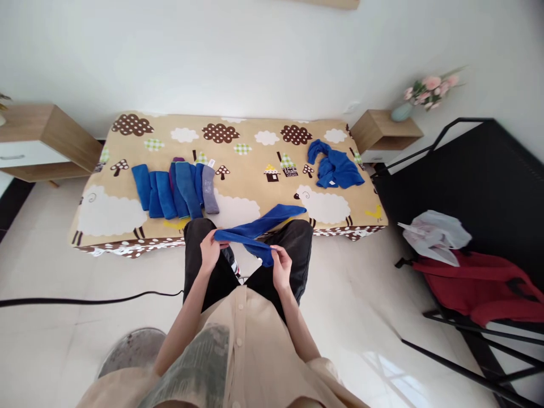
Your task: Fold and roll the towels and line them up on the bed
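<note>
I hold a long blue cloth (259,226) over my lap, stretched between both hands. My left hand (209,249) is closed on its left end. My right hand (281,265) pinches a folded part lower down, while the far end of the cloth trails up toward the bed's front edge. On the bed (238,156), a row of several folded cloths (174,190), blue with one grey, lies at the left. A loose heap of blue cloths (335,165) lies at the right.
A wooden cabinet (38,141) stands left of the bed, and a small wooden nightstand (382,131) with a vase of pink flowers (427,93) to its right. A black frame (467,170) holds a red bag (480,286) and a white plastic bag (433,233). A black cable (85,299) crosses the floor.
</note>
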Demonstrator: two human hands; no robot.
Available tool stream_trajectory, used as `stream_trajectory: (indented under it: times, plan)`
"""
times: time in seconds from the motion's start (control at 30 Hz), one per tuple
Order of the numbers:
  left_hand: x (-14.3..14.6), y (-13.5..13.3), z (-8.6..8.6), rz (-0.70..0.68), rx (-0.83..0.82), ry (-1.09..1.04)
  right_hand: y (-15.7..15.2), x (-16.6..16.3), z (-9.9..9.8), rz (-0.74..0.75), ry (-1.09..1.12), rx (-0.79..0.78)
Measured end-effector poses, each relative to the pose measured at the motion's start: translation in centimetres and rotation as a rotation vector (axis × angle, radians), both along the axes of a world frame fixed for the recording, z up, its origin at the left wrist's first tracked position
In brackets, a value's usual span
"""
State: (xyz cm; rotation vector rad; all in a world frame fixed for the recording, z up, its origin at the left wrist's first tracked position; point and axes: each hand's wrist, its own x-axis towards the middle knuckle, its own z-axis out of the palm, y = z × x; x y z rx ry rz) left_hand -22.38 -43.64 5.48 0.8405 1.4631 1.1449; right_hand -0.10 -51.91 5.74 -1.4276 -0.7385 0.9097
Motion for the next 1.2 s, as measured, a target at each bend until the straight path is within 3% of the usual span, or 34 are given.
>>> stream_trajectory:
  times: [0.13, 0.23, 0.37, 0.47, 0.57, 0.87, 1.0, 1.1, 1.2]
  plan:
    - [-0.2, 0.1, -0.6, 0.091, -0.03, -0.169, 2.2, -0.6, 1.5, -0.185, -0.225, 0.062]
    - [-1.2, 0.0, -0.6, 0.034, -0.036, -0.007, 4.2, -1.3, 3.3, -0.177, -0.267, 0.101]
    - [-2.1, -0.8, 1.4, -0.148, 0.221, 0.574, 6.2, -3.5, 5.3, 0.075, -0.225, 0.097]
    - [-1.2, -1.7, 3.6, -0.403, 0.436, 0.62, 6.4, -5.7, 5.9, 0.298, -0.205, 0.096]
    - [0.3, -2.3, 4.9, -0.529, 0.471, 0.539, 5.8, -7.0, 5.7, 0.371, -0.203, 0.121]
    - [2.0, -3.5, 4.4, -0.479, 0.419, 0.409, 4.2, -3.8, 3.4, 0.437, -0.085, 0.172]
    - [1.3, -3.7, 5.0, -0.449, 0.382, 0.407, 4.2, -3.0, 2.7, 0.366, -0.032, 0.203]
    - [0.9, -3.7, 5.9, -0.528, 0.398, 0.472, 4.1, -3.2, 2.7, 0.273, -0.057, 0.201]
    - [1.2, -3.8, 6.5, -0.585, 0.487, 0.45, 4.0, -3.8, 3.4, 0.29, -0.109, 0.214]
